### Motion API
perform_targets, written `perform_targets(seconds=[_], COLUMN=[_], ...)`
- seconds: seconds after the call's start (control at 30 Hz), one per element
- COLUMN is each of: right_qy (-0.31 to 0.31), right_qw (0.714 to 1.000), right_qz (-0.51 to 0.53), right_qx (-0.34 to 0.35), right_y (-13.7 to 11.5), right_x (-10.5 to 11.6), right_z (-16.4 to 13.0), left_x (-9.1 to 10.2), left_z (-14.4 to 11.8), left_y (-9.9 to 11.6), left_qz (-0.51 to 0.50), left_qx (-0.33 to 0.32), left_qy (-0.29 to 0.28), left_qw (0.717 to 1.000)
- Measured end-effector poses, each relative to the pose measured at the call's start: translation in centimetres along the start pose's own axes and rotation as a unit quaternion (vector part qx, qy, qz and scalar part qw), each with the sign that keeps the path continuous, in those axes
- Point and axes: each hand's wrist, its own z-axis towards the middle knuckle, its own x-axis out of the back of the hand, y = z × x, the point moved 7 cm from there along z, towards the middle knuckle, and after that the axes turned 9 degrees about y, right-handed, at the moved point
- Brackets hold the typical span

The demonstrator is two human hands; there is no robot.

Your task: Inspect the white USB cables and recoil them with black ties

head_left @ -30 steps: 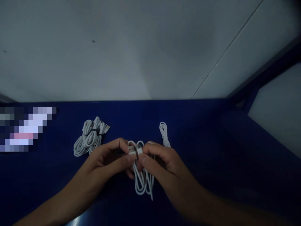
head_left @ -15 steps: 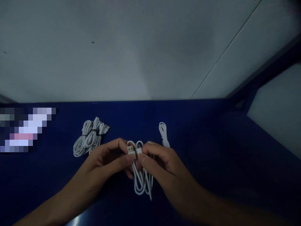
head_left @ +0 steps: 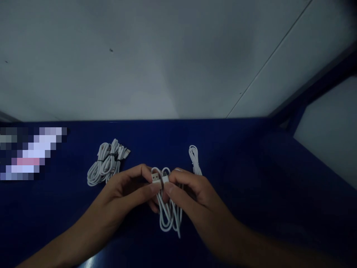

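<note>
A looped white cable point(head_left: 168, 208) is held just above the near middle of the blue bench point(head_left: 251, 178), its two plugs point(head_left: 160, 177) pinched side by side. The left hand point(head_left: 126, 191) and the right hand point(head_left: 186, 190) are both clamped on it, fingers point(head_left: 152, 188) closed at the plug ends, loops hanging below. Almost nothing is seen to have changed over the last second: the grip and the loops are kept as before, so the bundle appears merely steadied. Tied cables point(head_left: 107, 162) lie far left, one loose cable point(head_left: 194, 158) just right.
</note>
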Motion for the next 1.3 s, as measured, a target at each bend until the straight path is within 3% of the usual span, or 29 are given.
perform_targets(seconds=[1.3], right_qy=[-0.005], right_qw=[1.000], right_qz=[0.009], right_qx=[-0.002], right_y=[0.03], right_x=[-0.09], right_z=[-0.15], left_x=[0.28], left_z=[-0.07], left_y=[-0.22], left_qz=[-0.021], left_qx=[-0.021], left_qy=[0.003], left_qw=[1.000])
